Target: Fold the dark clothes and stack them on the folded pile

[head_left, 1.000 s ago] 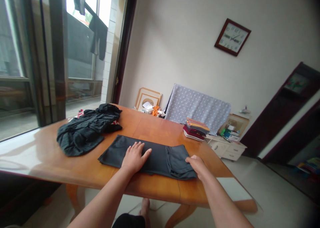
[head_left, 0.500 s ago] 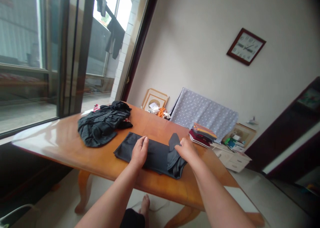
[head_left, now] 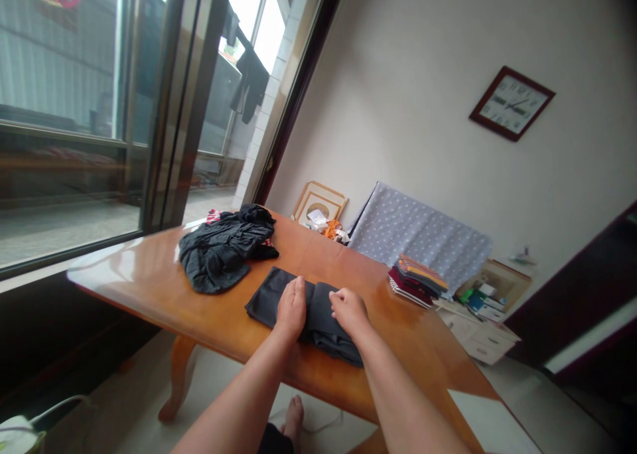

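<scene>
A dark folded garment [head_left: 271,298] lies across the table in front of me, its right part turned over toward the middle. My left hand [head_left: 292,308] rests edge-down on the cloth beside the fold, fingers straight. At the folded-over part, my right hand [head_left: 350,310] is closed, thumb and fingers pinching the dark fabric. The garment's exact kind cannot be made out. To the left sits a crumpled heap of black clothing [head_left: 219,251] with red-and-white cloth showing at its edges.
The wooden table [head_left: 154,288] has a stack of folded clothes [head_left: 417,280] on its right side. Behind it are a dotted grey cloth cover [head_left: 423,225], picture frames [head_left: 321,202] and a white drawer cabinet [head_left: 478,331]. A wall clock [head_left: 512,103] hangs above; a glass door stands left.
My right hand has brought the garment's right end leftward, over the middle and close to my left hand. The left hand stays on the cloth. The view has shifted slightly.
</scene>
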Motion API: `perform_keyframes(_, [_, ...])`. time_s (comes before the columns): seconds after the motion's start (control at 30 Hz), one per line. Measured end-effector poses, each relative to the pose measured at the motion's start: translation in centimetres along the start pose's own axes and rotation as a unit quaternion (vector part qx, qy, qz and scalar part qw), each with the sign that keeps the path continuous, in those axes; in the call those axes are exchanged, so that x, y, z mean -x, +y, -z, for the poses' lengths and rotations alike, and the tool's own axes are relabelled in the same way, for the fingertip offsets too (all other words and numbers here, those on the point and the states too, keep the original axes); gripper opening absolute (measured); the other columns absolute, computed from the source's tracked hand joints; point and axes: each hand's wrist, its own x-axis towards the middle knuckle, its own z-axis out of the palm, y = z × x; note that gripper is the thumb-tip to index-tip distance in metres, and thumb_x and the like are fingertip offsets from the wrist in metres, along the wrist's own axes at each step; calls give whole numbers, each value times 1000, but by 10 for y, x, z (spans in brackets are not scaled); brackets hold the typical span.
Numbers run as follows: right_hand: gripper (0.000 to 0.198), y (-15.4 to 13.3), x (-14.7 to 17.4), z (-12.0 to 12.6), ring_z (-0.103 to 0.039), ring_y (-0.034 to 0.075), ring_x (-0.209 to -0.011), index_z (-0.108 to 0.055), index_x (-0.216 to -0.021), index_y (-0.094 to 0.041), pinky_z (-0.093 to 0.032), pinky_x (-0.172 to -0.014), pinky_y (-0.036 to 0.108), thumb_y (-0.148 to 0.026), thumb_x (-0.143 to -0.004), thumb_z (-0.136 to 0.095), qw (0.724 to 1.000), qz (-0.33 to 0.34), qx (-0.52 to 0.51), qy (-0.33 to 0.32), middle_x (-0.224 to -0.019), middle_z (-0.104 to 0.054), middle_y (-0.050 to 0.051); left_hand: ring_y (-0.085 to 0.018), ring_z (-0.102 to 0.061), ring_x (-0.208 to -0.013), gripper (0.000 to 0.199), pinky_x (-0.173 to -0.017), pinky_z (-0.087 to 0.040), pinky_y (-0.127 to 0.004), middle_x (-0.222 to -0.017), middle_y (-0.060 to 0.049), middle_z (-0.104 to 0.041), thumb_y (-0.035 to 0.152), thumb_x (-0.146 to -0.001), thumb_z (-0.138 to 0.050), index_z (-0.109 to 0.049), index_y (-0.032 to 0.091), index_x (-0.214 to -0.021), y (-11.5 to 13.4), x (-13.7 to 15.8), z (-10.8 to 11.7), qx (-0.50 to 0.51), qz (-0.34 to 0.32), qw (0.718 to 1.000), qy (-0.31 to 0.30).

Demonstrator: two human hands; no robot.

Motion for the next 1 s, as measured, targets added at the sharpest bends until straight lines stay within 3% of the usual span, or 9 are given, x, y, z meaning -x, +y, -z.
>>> perform_keyframes(0.1, [40,26,2,8,-69,21,-84,-71,-86,-23,-49,-76,27,-48,-94,-41,998,13,16,56,-85,-75,5,-24,-64,-106,53,-98,-48,-37,-108,-11,-71,55,-101,-28,-66,18,-103,-1,0,0,-6,0,1000,4])
perform_keyframes(0.17, [41,47,8,7,-67,23,-103,-72,-104,-23,-48,-90,31,-46,-94,-41,997,11,21,79,-106,-75,8,-24,-65,-104,52,-94,-49,-37,-106,-10,-71,55,-100,-29,-66,19,-101,1,0,0,-21,6,1000,0])
perform_keyframes(0.27, [52,76,20,-7,-50,27,-135,-65,-130,-16,-36,-112,37,-46,-92,-45,999,14,1,42,-141,-58,15,-25,-66,-104,49,-89,-51,-36,-104,-9,-72,56,-99,-32,-65,21,-104,4,1,2,-49,21,998,-18])
perform_keyframes(0.33, [59,91,26,-17,-38,28,-144,-60,-136,-13,-29,-118,40,-49,-91,-46,999,13,-48,0,-151,-47,16,-25,-67,-104,46,-87,-51,-35,-105,-9,-73,54,-99,-34,-64,21,-109,7,1,1,-75,24,996,-39])
perform_keyframes(0.4, [63,100,29,-22,-36,26,-145,-57,-140,-13,-27,-120,39,-52,-92,-44,993,-8,-119,-2,-153,-44,15,-24,-67,-106,44,-87,-50,-33,-109,-9,-73,52,-99,-34,-64,22,-112,10,1,-1,-129,24,989,-73])
perform_keyframes(0.53, [66,111,30,-13,-48,24,-137,-57,-139,-12,-34,-116,35,-55,-93,-38,979,-55,-193,43,-145,-55,14,-24,-67,-107,37,-89,-48,-31,-113,-11,-73,47,-96,-45,-63,20,-113,19,-3,-8,-229,39,963,-138])
perform_keyframes(0.63, [62,117,34,-6,-53,24,-132,-59,-137,-12,-36,-114,36,-52,-94,-37,986,-50,-157,35,-139,-60,14,-32,-67,-105,42,-89,-47,-39,-108,-17,-73,51,-88,-55,-62,18,-113,29,-6,-13,-272,58,946,-164])
perform_keyframes(0.73, [58,121,41,-5,-50,24,-136,-59,-136,-13,-34,-116,37,-48,-95,-40,993,-28,-114,10,-142,-57,13,-40,-65,-108,46,-93,-42,-51,-113,-20,-72,53,-82,-60,-60,19,-113,41,-7,-16,-363,74,906,-204])
perform_keyframes(1.0, [55,111,35,5,-49,26,-136,-60,-136,-13,-35,-116,37,-45,-95,-41,996,-21,-86,11,-143,-56,14,-34,-65,-109,40,-99,-35,-51,-111,-12,-74,43,-85,-56,-55,25,-122,44,2,-15,-444,43,865,-230])
